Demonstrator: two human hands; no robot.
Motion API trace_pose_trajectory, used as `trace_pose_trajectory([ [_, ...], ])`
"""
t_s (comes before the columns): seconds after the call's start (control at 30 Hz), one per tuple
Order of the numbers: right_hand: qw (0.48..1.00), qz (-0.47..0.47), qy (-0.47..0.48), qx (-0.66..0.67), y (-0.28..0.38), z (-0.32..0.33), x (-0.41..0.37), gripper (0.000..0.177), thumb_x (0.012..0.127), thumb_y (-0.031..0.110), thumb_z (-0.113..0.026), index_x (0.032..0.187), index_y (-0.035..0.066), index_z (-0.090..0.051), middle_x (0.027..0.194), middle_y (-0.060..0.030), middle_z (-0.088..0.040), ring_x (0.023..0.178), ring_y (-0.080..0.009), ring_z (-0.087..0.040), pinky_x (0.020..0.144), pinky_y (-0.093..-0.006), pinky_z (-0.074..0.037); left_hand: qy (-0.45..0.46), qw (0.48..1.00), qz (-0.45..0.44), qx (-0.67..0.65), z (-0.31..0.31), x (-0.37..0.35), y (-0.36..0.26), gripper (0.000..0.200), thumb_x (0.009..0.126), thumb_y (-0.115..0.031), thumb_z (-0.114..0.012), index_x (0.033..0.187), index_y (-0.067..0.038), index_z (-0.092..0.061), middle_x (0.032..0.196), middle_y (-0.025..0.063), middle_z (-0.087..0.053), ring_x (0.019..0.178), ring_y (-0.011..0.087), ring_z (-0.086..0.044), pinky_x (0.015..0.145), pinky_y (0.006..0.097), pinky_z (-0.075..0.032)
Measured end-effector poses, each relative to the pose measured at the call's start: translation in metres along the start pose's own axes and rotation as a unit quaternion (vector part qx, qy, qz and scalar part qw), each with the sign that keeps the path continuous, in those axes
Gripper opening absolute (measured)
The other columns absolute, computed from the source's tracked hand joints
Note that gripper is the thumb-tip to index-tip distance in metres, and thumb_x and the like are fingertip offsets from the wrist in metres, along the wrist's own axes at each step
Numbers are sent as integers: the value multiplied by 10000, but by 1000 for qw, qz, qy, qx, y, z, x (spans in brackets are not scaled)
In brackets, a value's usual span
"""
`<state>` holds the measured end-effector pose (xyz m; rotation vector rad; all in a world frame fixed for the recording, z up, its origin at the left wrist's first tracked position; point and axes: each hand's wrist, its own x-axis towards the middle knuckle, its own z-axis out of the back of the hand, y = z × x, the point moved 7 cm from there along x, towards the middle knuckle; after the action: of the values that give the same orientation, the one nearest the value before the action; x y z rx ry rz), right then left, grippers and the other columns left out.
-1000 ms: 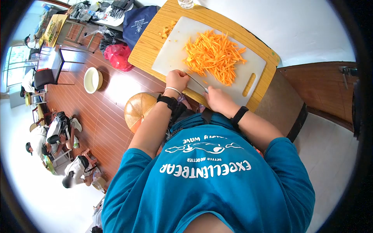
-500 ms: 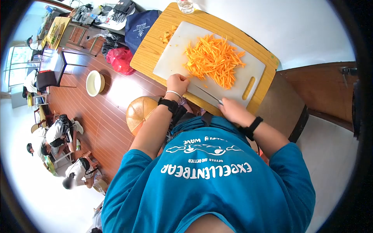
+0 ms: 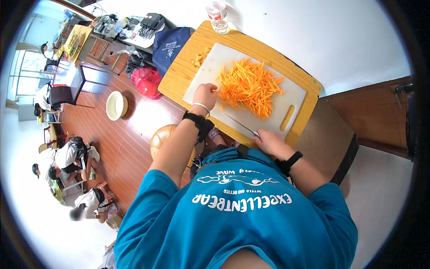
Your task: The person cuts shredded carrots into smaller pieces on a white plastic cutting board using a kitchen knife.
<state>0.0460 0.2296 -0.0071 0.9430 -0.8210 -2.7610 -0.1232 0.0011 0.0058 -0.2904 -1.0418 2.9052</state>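
Observation:
My right hand (image 3: 271,142) is closed around the handle of a knife (image 3: 243,126), its blade lying low along the near edge of the white cutting board (image 3: 200,76). A heap of orange shreds, looking like carrot (image 3: 251,87), covers the board's middle. At the heap's left side, my left hand (image 3: 205,95) is over the board with its fingers curled together. Whether anything small is pinched in them is hidden. A few orange scraps (image 3: 199,58) lie on the wooden table (image 3: 177,78) past the board's left edge.
A clear bottle (image 3: 219,22) stands at the table's far edge. Left of the table are a navy bag (image 3: 168,49), a red plastic bag (image 3: 146,82) and a cream basin (image 3: 117,106) on the floor. A round stool (image 3: 162,139) is near my left arm. Several people sit farther left.
My left hand has moved farther onto the board, closer to the orange heap. The right hand keeps the knife near the board's edge. The view has shifted, showing more of the bottle.

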Motion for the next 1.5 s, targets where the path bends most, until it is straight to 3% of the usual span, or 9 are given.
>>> trace_pose_trajectory([
  [0.07, 1000, -6, 18, 0, 5, -1, 3, 366, 942, 396, -523, 1050, 55, -601, 956, -236, -664, 882, -422, -641, 760, -497, -509, 48, 997, -24, 64, -5, 9, -12, 254, 813, -141, -620, 1051, -85, -688, 1122, 192, -587, 1041, 356, -581, 917, 421, -480],
  [0.3, 999, -15, 25, 22, 12, 2, 10, 367, 944, 393, -520, 1055, 54, -605, 978, -235, -663, 906, -422, -636, 782, -498, -503, 70, 989, -73, 105, -19, 13, -22, 210, 786, -161, -659, 969, -59, -676, 1014, 192, -611, 997, 383, -573, 892, 434, -474],
  [0.4, 999, -19, 28, 2, 23, 13, 12, 368, 936, 389, -533, 1043, 45, -607, 965, -244, -661, 886, -425, -637, 759, -501, -506, 60, 988, -125, 68, -14, 17, -21, 197, 796, -159, -685, 948, -35, -667, 873, 152, -652, 865, 318, -627, 793, 391, -511],
  [0.5, 1000, 14, 9, 11, 32, 14, 23, 373, 928, 383, -547, 1032, 30, -609, 943, -247, -659, 859, -432, -638, 736, -504, -508, 24, 996, -19, -82, 7, 9, -9, 224, 812, -170, -711, 955, -5, -665, 758, 103, -672, 729, 217, -649, 681, 333, -519],
  [0.53, 1000, 18, 12, 1, 37, 16, 25, 369, 927, 378, -548, 1018, 26, -609, 935, -248, -659, 853, -432, -638, 733, -504, -508, -8, 989, -15, -145, 9, 8, 5, 267, 827, -198, -730, 964, 23, -670, 760, 77, -685, 671, 134, -640, 602, 274, -509],
  [0.77, 999, -15, -45, -5, 37, 18, 59, 354, 945, 372, -513, 986, 28, -585, 910, -236, -664, 841, -420, -644, 731, -512, -504, 76, 908, 241, -335, -9, -47, 50, 266, 854, -169, -694, 982, 63, -667, 787, 82, -683, 648, 131, -644, 551, 238, -512],
  [1.03, 998, -31, -58, 17, 40, 8, 65, 376, 954, 401, -496, 989, 34, -567, 937, -232, -664, 892, -423, -638, 762, -521, -491, 89, 900, 274, -329, -26, -44, 28, 205, 835, -166, -689, 825, 38, -691, 696, 69, -651, 570, 113, -593, 481, 241, -472],
  [1.23, 998, -29, -49, 31, 40, 10, 60, 381, 954, 399, -503, 973, 23, -561, 930, -242, -658, 887, -433, -631, 763, -524, -488, 108, 940, 272, -178, -37, -46, 32, 215, 811, -136, -658, 676, 32, -667, 587, 86, -624, 454, 142, -570, 412, 269, -455],
  [1.5, 999, -13, -51, 12, 44, 6, 56, 378, 951, 401, -517, 957, 25, -553, 892, -239, -653, 854, -433, -628, 730, -511, -488, 83, 927, 269, -248, -37, -57, 32, 191, 798, -117, -644, 697, 45, -663, 576, 100, -631, 458, 163, -604, 437, 280, -497],
])
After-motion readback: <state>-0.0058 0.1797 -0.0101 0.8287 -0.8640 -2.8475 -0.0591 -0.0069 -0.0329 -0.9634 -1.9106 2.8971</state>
